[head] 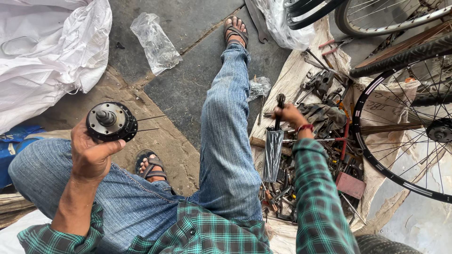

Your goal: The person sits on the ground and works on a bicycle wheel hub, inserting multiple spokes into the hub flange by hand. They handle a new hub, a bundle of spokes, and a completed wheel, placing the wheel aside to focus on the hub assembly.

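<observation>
My left hand (pixel 92 153) grips the wheel hub (pixel 111 122) upright for threading; my right hand (pixel 288 115) clutches bundled spokes (pixel 273 150) over the tool cloth's (pixel 301 61) near edge.

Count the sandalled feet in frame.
2. One sandalled foot at top centre, at the end of the outstretched leg; the other foot lower, below the left hand holding the hub. None seem hidden.
</observation>
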